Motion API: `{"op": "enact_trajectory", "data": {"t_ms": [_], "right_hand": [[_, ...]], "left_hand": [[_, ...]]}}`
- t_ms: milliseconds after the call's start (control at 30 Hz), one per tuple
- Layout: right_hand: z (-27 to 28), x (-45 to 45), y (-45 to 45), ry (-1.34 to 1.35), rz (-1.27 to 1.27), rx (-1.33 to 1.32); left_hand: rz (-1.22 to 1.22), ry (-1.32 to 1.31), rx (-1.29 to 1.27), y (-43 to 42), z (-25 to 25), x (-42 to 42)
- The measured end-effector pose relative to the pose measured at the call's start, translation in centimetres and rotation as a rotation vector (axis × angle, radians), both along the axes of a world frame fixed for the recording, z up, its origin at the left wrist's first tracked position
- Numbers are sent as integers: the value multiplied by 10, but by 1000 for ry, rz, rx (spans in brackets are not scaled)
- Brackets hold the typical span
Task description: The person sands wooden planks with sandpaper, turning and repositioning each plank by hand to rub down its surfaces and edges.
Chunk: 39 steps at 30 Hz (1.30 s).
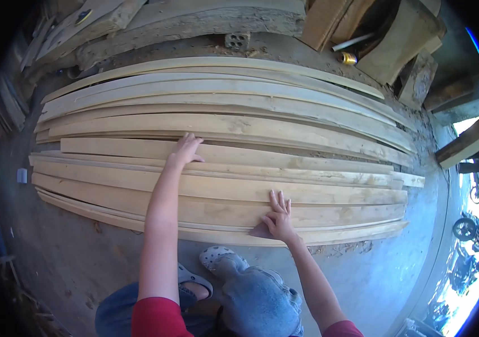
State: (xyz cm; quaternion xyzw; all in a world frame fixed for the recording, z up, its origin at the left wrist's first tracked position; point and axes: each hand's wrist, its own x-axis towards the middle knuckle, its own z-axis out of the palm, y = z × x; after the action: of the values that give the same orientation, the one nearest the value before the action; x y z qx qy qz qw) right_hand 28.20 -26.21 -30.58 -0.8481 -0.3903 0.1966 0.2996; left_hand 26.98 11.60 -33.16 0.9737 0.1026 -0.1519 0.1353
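Long pale wooden boards (222,126) lie side by side across the floor, overlapping in places. My left hand (186,150) rests near the middle of them, its fingertips at the edge of a board (110,147), fingers apart. Lower and to the right, my right hand (279,218) has its fingers stretched over another board (340,214). Beneath its thumb, a small dark flat piece (261,231) shows at the front boards; whether the thumb presses or holds it I cannot tell.
Thick rough slabs (211,25) lie behind the boards, with a hollow block (237,40) beside them. A yellow can (348,58) and curved wood pieces (400,39) are at the back right. A small white box (22,176) sits left. Motorcycles (478,233) stand outside.
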Motion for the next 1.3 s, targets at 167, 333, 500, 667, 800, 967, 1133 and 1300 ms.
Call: {"op": "enact_trajectory", "data": {"t_ms": [167, 333, 500, 667, 800, 967, 1133, 1300], "right_hand": [[-1, -1, 1, 2, -19, 29], [-2, -1, 1, -4, -11, 41], [-2, 0, 1, 24, -11, 3], [-3, 2, 0, -4, -28, 28], [15, 10, -11, 1131, -397, 422], [80, -29, 5, 1435, -241, 1172], [122, -44, 47, 1131, -97, 1299], [149, -54, 44, 1450, -165, 1713]], "left_hand": [[77, -34, -121, -10, 41, -7], [3, -143, 52, -16, 37, -18], [-159, -471, 215, -16, 69, -35], [-358, -739, 351, -27, 182, -49], [-453, -920, 471, -57, 238, -77], [-381, -923, 511, -108, 268, -110], [-363, -728, 269, -149, 288, -121], [-380, -487, 175, -155, 326, -124]]}}
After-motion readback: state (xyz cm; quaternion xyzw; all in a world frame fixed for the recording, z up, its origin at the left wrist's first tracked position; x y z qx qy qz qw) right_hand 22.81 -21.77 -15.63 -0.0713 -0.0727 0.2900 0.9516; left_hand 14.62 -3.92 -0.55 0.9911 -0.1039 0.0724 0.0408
